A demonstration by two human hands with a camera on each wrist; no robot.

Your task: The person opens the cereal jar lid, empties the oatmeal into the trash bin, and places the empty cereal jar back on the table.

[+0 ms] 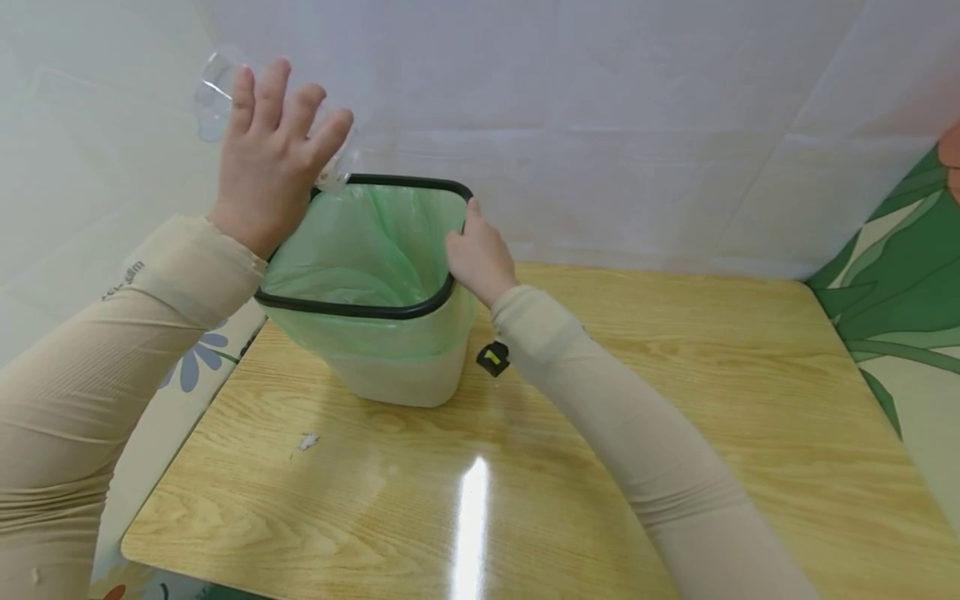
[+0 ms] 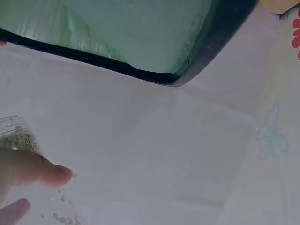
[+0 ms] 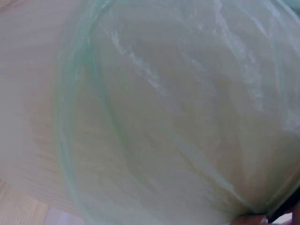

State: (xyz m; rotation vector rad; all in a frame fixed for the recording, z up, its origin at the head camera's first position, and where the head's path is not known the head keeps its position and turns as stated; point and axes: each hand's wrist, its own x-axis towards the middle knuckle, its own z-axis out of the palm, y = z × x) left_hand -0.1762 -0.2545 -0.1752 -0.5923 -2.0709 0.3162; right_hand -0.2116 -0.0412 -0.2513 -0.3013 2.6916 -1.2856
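Observation:
My left hand (image 1: pixel 273 158) holds a clear plastic bottle (image 1: pixel 212 98) in the air at the bin's back left rim. The bottle is tilted, with its lower end by the rim; most of it is behind the hand. In the left wrist view, brownish flakes lie inside the bottle (image 2: pixel 18 140) and paler bits show below the thumb. My right hand (image 1: pixel 480 254) grips the black rim of the trash bin (image 1: pixel 397 383) on its right side. A translucent green bag (image 1: pixel 375 250) lines the bin and folds over its outside; the right wrist view is mostly this bag (image 3: pixel 140 117).
The bin stands on a wood-grain table (image 1: pixel 637 333), near its left edge. A small black object with a yellow-green mark (image 1: pixel 493 358) is beside my right wrist. A whitish scrap (image 1: pixel 308 441) lies at the front left. White sheeting (image 1: pixel 637 125) hangs behind.

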